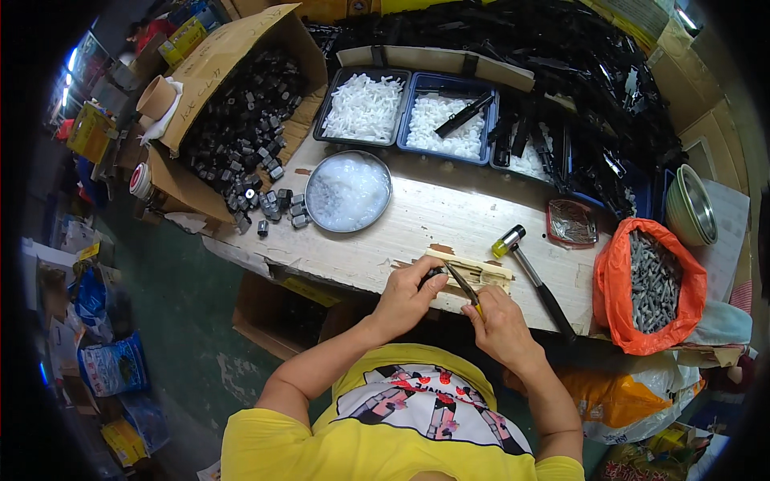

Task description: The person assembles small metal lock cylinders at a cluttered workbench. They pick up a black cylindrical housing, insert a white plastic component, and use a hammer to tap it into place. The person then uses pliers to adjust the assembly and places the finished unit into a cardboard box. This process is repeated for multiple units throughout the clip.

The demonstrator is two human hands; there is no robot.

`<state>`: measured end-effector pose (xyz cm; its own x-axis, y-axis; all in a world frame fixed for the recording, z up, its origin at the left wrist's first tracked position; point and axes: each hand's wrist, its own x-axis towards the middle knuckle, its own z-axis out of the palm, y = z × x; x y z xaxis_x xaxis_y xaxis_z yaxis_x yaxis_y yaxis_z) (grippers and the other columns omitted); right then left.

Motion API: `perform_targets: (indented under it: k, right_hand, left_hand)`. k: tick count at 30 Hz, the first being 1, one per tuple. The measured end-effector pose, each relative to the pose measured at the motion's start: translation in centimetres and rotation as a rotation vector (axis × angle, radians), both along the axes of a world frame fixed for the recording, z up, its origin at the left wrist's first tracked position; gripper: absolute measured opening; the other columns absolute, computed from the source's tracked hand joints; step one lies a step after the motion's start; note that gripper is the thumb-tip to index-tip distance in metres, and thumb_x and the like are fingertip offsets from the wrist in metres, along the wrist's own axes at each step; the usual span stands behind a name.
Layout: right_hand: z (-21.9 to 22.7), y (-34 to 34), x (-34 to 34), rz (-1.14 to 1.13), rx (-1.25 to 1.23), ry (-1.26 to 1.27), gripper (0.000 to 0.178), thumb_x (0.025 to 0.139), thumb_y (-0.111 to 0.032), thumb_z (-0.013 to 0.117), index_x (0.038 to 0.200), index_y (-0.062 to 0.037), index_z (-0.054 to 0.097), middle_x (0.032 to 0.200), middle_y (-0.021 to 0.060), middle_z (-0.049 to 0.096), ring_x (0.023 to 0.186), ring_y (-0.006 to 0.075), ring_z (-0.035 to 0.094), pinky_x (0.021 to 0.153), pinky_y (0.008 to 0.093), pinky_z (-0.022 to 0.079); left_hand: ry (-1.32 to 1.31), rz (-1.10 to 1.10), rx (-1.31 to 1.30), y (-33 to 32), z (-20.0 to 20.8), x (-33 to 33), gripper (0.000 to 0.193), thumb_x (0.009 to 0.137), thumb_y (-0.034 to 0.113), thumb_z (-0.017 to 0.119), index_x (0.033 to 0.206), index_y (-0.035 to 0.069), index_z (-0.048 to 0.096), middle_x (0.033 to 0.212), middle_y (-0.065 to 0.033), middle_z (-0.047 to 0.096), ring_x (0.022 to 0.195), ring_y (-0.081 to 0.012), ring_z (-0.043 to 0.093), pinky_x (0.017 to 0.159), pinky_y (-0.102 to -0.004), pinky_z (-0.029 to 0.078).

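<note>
Close to the table's front edge, my left hand point(403, 300) is closed around a small black part point(434, 276). My right hand point(503, 327) grips a pair of pliers point(464, 284) with yellow on the handles, and their jaws reach up beside the black part. Whether the jaws touch it I cannot tell. Just beyond both hands lies a pale wooden block point(499, 275) with thin dark pieces on it. To its right rests a hammer point(541, 293) with a dark handle and a yellow-and-black head.
A round metal dish point(348, 157) holds whitish, glossy material. Left of it, a cardboard box point(225, 70) spills dark blocky parts. Blue trays point(407, 96) hold white pieces. On the right stand an orange bag point(611, 289) of grey parts and stacked bowls point(678, 210); black parts point(513, 40) pile behind.
</note>
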<state>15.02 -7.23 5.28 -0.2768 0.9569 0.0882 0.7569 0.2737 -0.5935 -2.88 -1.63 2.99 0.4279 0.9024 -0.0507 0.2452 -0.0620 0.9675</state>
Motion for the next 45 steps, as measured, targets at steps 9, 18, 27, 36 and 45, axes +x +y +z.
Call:
perform_targets:
  k: [9,18,27,36,45]
  right_hand:
    - [1.5,0.2,-1.2,0.198,-0.126,-0.068,0.020,0.079,-0.013,0.061,0.079,0.0032,0.049,0.084,0.0186,0.053,0.078,0.0357,0.053,0.067,0.0416,0.044]
    - [-0.5,0.6,3.5,-0.355,0.168,-0.023,0.014,0.082,-0.010,0.057,0.084,0.0036,0.053,0.081,0.0158,0.051,0.076,0.0312,0.049,0.067,0.0390,0.039]
    - [-7.4,0.4,15.2,-0.734,0.263,-0.581,0.025,0.081,-0.022,0.059,0.080,0.0028,0.053,0.083,0.0208,0.050,0.079,0.0379,0.047,0.070,0.0477,0.036]
    - [-1.3,8.2,8.0,-0.523,0.514,-0.342,0.011,0.076,-0.008,0.059,0.086,-0.0081,0.060,0.089,0.0078,0.056,0.087,0.0263,0.051,0.075,0.0388,0.036]
    - [0.4,23.6,-0.2,-0.106,0.635,-0.585,0.017,0.068,-0.006,0.059,0.084,-0.0106,0.065,0.091,0.0048,0.056,0.098,0.0232,0.046,0.084,0.0447,0.030]
  left_hand:
    - [-0.834,-0.339,-1.201,1.2,-1.7,-5.2,0.021,0.088,0.018,0.052,0.094,-0.003,0.052,0.061,-0.0121,0.054,0.042,-0.0191,0.051,0.035,-0.0280,0.041]
    - [0.824,0.131,0.159,-3.1,-0.4,-17.1,0.031,0.079,0.027,0.063,0.101,0.005,0.061,0.068,-0.0075,0.058,0.058,-0.0223,0.059,0.055,-0.0334,0.048]
    - [0.602,0.612,0.399,6.1,-2.1,-16.2,0.026,0.068,0.011,0.069,0.091,0.002,0.062,0.083,-0.0135,0.058,0.079,-0.0288,0.057,0.068,-0.0352,0.045]
    - [0.576,0.532,0.559,8.2,-4.7,-16.7,0.023,0.067,0.004,0.068,0.086,0.000,0.056,0.079,-0.0142,0.052,0.076,-0.0327,0.051,0.067,-0.0396,0.041]
    - [0.695,0.462,0.670,7.5,-3.9,-16.4,0.024,0.072,0.005,0.064,0.094,0.001,0.056,0.087,-0.0137,0.048,0.084,-0.0315,0.049,0.071,-0.0410,0.041]
